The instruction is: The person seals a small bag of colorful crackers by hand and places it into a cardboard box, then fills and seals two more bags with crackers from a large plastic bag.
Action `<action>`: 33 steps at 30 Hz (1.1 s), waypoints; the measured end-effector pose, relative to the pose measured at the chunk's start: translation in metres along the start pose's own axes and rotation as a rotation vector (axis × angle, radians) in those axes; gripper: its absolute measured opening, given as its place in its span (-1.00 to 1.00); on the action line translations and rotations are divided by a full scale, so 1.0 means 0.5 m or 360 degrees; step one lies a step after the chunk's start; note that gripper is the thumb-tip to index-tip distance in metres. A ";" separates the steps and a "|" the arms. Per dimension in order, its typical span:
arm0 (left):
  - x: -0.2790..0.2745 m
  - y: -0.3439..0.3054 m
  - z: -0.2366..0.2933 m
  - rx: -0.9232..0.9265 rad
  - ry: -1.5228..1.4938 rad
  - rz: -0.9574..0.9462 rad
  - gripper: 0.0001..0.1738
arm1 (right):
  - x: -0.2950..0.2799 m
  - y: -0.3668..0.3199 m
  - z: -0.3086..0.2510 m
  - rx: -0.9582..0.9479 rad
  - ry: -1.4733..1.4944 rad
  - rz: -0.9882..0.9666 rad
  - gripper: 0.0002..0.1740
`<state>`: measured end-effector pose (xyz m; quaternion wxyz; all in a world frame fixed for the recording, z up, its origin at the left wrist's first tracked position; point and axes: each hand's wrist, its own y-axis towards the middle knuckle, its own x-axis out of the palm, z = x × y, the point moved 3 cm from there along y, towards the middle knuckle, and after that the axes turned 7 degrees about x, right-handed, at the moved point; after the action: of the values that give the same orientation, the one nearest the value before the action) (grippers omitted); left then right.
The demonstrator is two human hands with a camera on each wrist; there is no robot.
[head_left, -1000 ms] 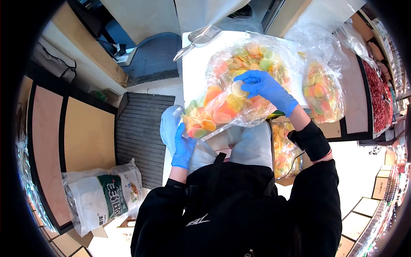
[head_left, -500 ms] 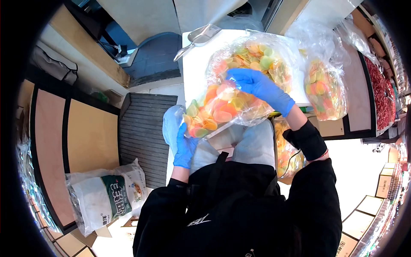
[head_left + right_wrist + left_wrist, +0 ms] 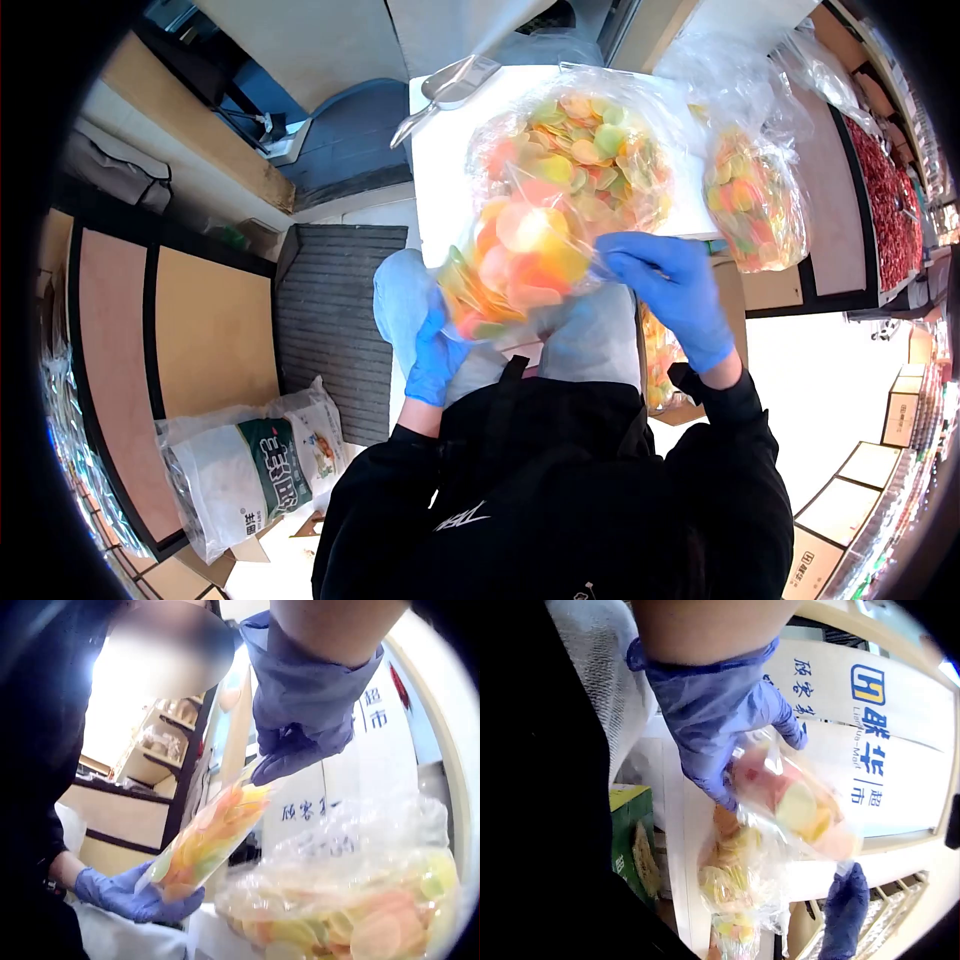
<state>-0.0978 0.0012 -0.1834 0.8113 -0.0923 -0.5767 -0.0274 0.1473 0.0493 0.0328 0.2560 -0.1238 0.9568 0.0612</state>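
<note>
A small clear plastic bag (image 3: 520,265) of thin, round discs in orange, pink, yellow and green slants over the person's lap. My blue-gloved left hand (image 3: 435,355) grips its lower end, thumb on one side and fingers on the other in the left wrist view. At the upper end, my gloved right hand (image 3: 680,295) pinches the bag's edge with bent fingers, as the right wrist view shows. Just beyond lies a large open bag (image 3: 600,150) full of the same discs, partly overlapped by the small one.
The large bag sits on a white tabletop (image 3: 435,190), with a metal scoop (image 3: 460,85) at its far left corner. Another clear bag of discs (image 3: 745,205) stands to the right. A box of discs (image 3: 660,360) is below the table. A printed sack (image 3: 250,480) lies lower left.
A pale disc seen in my right hand a second ago no longer shows there. That hand has moved right and toward me to the small bag's upper edge, and the bag now looks lifted.
</note>
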 end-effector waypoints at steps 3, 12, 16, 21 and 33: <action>-0.014 0.000 -0.032 -0.0122 0.0512 -0.0182 -0.22 | -0.045 -0.052 -0.034 0.0089 0.0672 0.0308 -0.79; 0.176 0.050 -0.186 -0.0702 0.1174 -0.0761 -0.36 | -0.090 -0.183 0.077 0.0170 -0.0141 0.0317 -0.77; 0.261 0.057 -0.219 -0.0503 0.1230 -0.1147 -0.42 | -0.100 -0.278 0.104 0.0203 0.0035 0.0497 -0.73; 0.267 0.068 -0.263 -0.0386 0.1514 -0.1064 -0.60 | -0.096 -0.333 0.188 0.0435 0.0646 0.0667 -0.68; 0.317 0.075 -0.229 -0.0367 0.1760 -0.0859 -0.77 | -0.090 -0.318 0.209 0.0227 0.0683 0.0831 -0.87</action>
<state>0.0672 0.0272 -0.0752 0.9390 -0.0025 -0.0679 -0.3370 0.2774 -0.0756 -0.0430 0.0328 0.1334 0.9901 0.0302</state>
